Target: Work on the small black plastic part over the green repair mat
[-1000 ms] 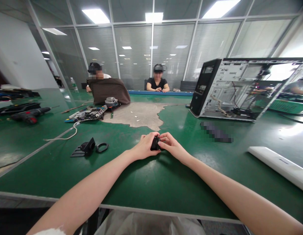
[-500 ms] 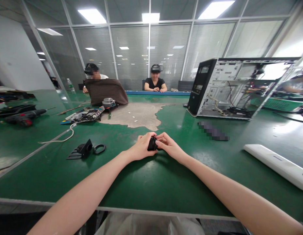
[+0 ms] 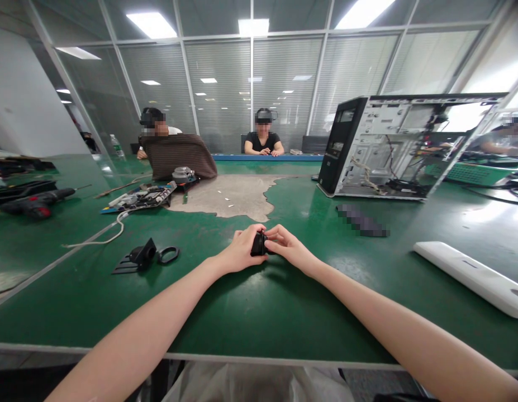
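Note:
A small black part (image 3: 257, 244), boxy in outline, is held between my two hands just above the green table (image 3: 284, 312). My left hand (image 3: 241, 249) is closed round its left side, with the thumb on the near edge. From the right, the fingertips and thumb of my right hand (image 3: 289, 246) pinch its right end. My fingers cover much of the part, so its exact kind cannot be made out. To the left on the table lie a black bracket (image 3: 142, 255) with a slotted plate and a black ring (image 3: 169, 255), apart from my hands.
An open computer case (image 3: 380, 148) stands at the right rear, with a white elongated device (image 3: 468, 276) nearer me. A circuit board (image 3: 143, 195), a brown mesh panel (image 3: 179, 153) and a power drill (image 3: 36, 204) lie leftward. A person (image 3: 262, 137) sits across.
The whole view has shifted slightly. Both hands keep their grip on the black part, with hardly any change in finger position.

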`<act>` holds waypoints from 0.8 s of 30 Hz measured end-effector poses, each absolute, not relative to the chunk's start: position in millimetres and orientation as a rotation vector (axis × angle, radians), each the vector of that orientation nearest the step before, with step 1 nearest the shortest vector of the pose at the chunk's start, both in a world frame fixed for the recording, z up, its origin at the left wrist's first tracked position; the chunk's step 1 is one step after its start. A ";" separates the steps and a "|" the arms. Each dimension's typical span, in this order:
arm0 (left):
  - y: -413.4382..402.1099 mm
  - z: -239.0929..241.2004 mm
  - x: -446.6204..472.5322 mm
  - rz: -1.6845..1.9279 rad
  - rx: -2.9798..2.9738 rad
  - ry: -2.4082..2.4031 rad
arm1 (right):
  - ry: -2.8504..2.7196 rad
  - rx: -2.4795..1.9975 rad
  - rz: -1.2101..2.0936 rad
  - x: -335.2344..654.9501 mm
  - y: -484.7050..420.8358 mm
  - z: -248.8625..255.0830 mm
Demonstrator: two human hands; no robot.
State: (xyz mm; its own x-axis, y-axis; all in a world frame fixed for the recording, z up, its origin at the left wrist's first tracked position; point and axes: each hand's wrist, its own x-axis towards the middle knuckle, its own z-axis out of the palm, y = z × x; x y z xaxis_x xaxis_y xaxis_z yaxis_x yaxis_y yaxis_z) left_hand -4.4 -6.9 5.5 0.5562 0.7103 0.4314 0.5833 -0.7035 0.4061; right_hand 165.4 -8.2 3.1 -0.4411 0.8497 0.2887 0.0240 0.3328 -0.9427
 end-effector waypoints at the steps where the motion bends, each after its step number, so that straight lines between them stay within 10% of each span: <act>1: -6.7 5.5 -4.5 0.861 2.576 1.084 | -1.731 -0.803 1.206 164.7 -7.5 2.0; 24: -6.8 8.0 -5.9 0.825 2.581 1.077 | -1.735 -0.885 1.225 163.2 -4.5 -3.9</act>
